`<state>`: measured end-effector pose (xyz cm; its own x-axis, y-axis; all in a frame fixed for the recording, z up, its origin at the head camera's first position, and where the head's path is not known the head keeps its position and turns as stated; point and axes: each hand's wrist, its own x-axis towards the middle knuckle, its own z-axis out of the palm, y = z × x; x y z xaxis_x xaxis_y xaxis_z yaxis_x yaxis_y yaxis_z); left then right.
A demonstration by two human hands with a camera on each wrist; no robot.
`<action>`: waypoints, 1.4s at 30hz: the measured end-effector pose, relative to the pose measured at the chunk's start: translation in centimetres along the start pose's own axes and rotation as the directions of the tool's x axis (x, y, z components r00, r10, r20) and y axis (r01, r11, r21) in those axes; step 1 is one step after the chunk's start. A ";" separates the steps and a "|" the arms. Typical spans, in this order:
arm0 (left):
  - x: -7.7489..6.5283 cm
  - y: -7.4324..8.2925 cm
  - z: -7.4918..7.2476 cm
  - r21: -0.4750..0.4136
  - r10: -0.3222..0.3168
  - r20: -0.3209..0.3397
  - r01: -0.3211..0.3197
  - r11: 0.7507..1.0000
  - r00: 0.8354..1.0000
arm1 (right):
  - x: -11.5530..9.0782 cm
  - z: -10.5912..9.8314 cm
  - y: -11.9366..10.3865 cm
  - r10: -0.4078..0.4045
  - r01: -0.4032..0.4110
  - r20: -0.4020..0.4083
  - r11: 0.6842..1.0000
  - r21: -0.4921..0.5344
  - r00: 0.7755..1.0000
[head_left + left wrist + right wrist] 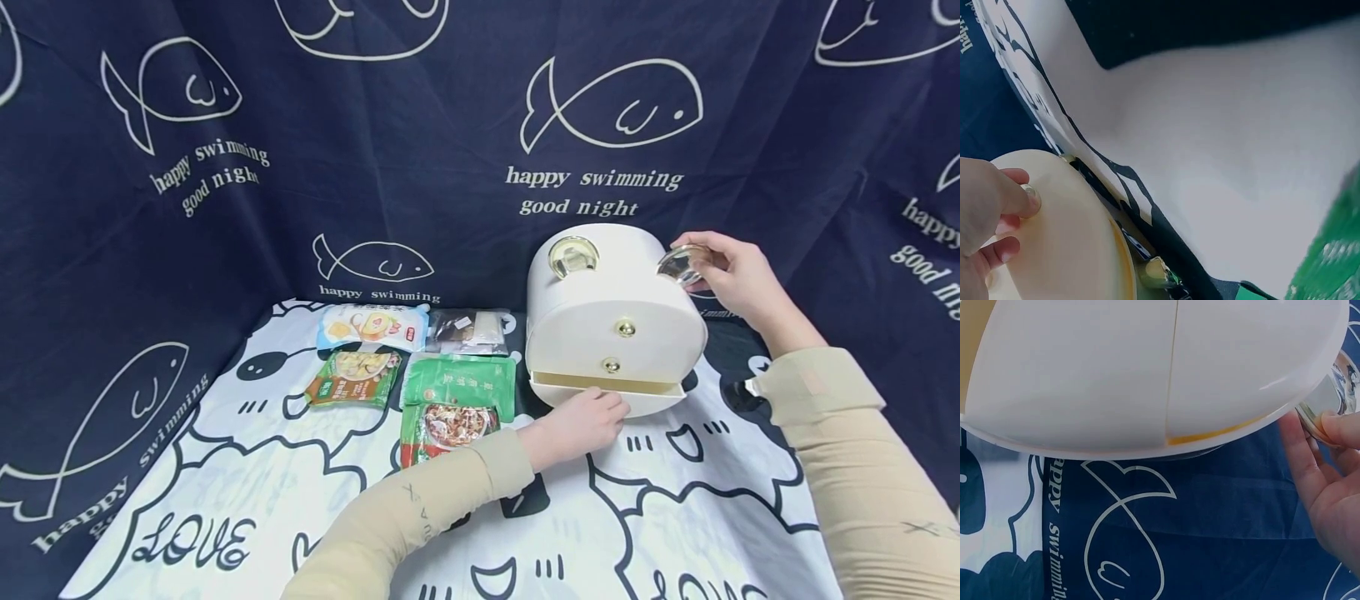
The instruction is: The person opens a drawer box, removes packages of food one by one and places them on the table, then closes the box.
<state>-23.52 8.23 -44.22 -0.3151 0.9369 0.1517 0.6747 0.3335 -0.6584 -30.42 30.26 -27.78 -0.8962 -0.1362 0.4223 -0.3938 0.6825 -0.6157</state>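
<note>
A white rounded storage box (570, 346) with two shiny gold round ears stands at the right of the table. Its bottom drawer (663, 403) is pulled partly out, and two gold knobs show on the drawers above. My left hand (576, 429) is at the front of that drawer, fingers pinching its small knob (1034, 199), as the left wrist view shows. Up at the box's right side, my right hand (731, 271) grips the right gold ear (681, 265) between thumb and fingers. The left gold ear (573, 257) is untouched.
Left of the box lie several food packets: a blue-and-white one (372, 327), a clear-and-dark one (468, 332), an orange-and-green one (356, 377) and a large green pouch (465, 379). Behind hangs a dark blue fish-print curtain (450, 150); a black-and-white cloth (262, 492) covers the table.
</note>
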 end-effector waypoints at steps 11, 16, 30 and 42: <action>0.4 -0.6 1.0 -0.017 -0.031 -0.037 0.030 0.999 0.999 | 0.0 0.1 0.0 0.001 -0.001 0.006 0.999 0.043 1.000; 0.5 -0.8 1.2 -0.017 -0.026 -0.053 0.025 1.000 0.998 | 0.1 0.1 0.0 -0.001 0.001 0.009 0.999 0.053 1.000; 0.5 -0.8 1.3 0.022 -0.026 -0.071 0.028 0.999 0.997 | 0.2 0.1 -0.1 -0.032 0.032 0.018 0.999 0.004 0.999; 0.5 -1.0 1.2 0.029 -0.018 -0.092 0.020 0.999 0.996 | 0.2 -0.2 -0.3 -0.028 0.027 0.029 1.000 0.012 0.999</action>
<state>-25.11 8.20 -44.37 -0.2639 0.9365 0.2308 0.6487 0.3494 -0.6761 -30.42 30.13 -27.38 -0.8905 -0.1757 0.4198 -0.4207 0.6696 -0.6121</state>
